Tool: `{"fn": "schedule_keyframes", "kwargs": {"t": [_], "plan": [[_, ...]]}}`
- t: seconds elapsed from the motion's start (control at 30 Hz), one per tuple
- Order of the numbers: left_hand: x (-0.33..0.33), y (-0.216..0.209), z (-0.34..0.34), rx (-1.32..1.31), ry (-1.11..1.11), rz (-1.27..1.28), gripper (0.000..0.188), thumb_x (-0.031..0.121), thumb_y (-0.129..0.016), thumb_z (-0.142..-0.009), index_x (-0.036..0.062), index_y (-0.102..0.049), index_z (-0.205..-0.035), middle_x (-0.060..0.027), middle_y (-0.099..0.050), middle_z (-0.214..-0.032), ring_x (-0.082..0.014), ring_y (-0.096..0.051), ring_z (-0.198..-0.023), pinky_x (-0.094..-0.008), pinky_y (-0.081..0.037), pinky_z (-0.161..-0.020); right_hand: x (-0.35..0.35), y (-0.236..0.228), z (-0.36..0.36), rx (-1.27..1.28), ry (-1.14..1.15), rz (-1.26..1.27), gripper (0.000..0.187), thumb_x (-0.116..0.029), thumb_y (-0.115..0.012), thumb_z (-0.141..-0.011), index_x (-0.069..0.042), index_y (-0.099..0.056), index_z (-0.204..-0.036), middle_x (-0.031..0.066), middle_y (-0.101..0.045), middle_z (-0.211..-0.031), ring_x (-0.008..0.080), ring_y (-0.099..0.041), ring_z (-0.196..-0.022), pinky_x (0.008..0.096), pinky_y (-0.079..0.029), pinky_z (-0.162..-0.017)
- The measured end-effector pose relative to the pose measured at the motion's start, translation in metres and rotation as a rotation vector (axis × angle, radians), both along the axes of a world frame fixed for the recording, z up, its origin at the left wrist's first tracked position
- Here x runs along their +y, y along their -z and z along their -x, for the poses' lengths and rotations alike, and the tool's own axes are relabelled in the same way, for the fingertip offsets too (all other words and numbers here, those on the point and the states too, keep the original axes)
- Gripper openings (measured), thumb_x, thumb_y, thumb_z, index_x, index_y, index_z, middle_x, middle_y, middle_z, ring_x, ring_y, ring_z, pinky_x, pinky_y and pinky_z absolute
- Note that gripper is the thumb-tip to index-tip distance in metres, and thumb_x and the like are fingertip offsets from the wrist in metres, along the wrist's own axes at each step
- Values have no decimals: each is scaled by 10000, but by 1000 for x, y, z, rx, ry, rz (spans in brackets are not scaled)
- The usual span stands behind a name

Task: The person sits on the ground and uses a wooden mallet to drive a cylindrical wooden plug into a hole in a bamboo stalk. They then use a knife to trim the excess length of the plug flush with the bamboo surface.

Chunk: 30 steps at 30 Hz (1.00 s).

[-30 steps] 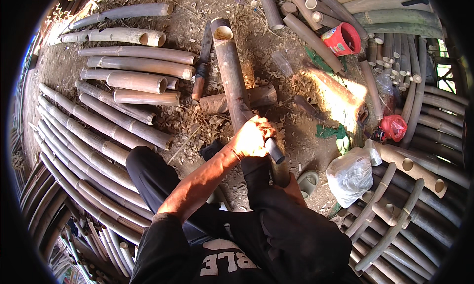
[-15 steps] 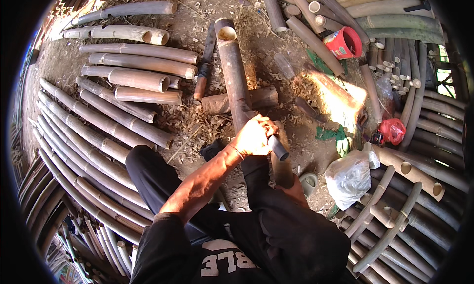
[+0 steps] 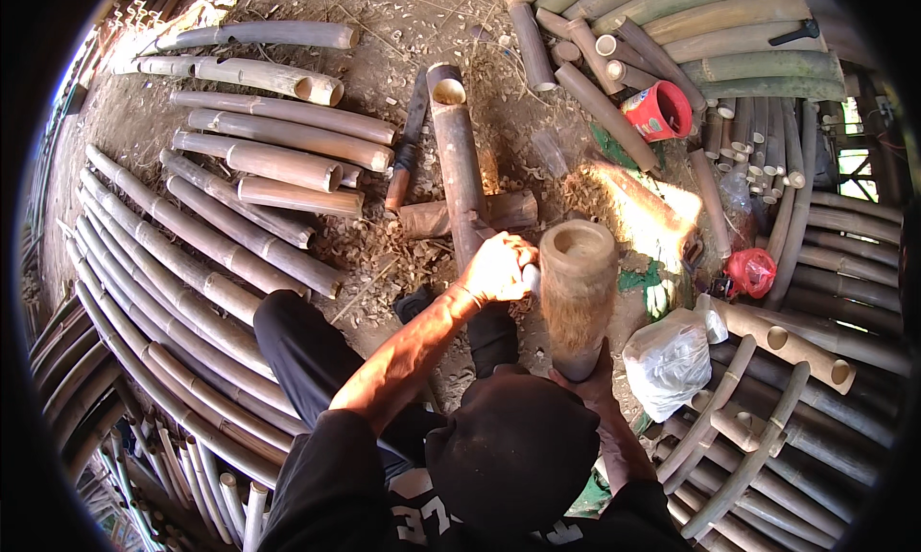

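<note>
My left hand is closed round a chisel-like tool, whose grey handle end sticks out on its right side. The tool's far end meets a bamboo tube, but the blade itself is hidden. That tube has an open cut end and lies across a short log. Just right of the tool, a thick wooden mallet is raised, its round end hollowed and its side worn fibrous. Below it, my right hand grips its lower end.
Bamboo poles lie in rows at left; more bamboo is stacked at right. A dark-wrapped tool lies beside the tube. A red bucket, a plastic bag and wood shavings surround the work. A black cap-like shape covers the lower middle.
My right hand has lifted the mallet up toward the view, so its hollowed end now shows. My left hand stays at the bamboo tube with the tool. The view has shifted slightly.
</note>
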State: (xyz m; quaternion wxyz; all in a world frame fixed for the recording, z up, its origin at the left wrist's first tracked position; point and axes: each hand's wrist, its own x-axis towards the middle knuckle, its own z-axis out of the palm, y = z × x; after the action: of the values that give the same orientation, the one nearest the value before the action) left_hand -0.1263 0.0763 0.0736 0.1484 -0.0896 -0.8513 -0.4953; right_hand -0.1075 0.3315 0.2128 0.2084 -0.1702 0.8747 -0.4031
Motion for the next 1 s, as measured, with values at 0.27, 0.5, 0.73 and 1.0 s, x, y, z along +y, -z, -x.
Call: {"fn": "schedule_keyframes", "kwargs": {"t": [0.27,0.5,0.73,1.0], "plan": [[-14,-14,2,74,-68,26,444,485,-644,-588,118,-601,-834,-50,-648,-854,-292,-625,-806,-381,-464,-721,-10,-79,-23,14,38,816,825,-292,-877,-652,-4,-464,-1304,171,-574,-1195,227,-623,-1001,374,-500,-892],[-16,-13,2,-41,-41,123,371,299,-659,-567,104,-603,-877,-59,-609,-812,-262,-597,-826,-376,-451,-764,-30,-29,-16,-231,170,12,1079,-427,-921,-577,90,-393,-1363,238,-561,-1238,321,-553,-1173,420,-461,-967],[-6,-38,-6,15,-16,-6,357,316,-645,-594,105,-610,-879,-60,-611,-831,-272,-574,-846,-377,-425,-787,29,-46,-14,-228,193,511,830,-309,-827,-667,33,-410,-1298,189,-542,-1139,298,-580,-998,384,-489,-868],[-7,-26,-17,39,-66,-25,410,458,-628,-595,126,-488,-791,-56,-528,-814,-287,-504,-794,-386,-388,-747,17,-64,-1,-88,270,557,689,-313,-676,-725,88,-420,-1224,216,-536,-1014,282,-583,-850,373,-498,-754]]}}
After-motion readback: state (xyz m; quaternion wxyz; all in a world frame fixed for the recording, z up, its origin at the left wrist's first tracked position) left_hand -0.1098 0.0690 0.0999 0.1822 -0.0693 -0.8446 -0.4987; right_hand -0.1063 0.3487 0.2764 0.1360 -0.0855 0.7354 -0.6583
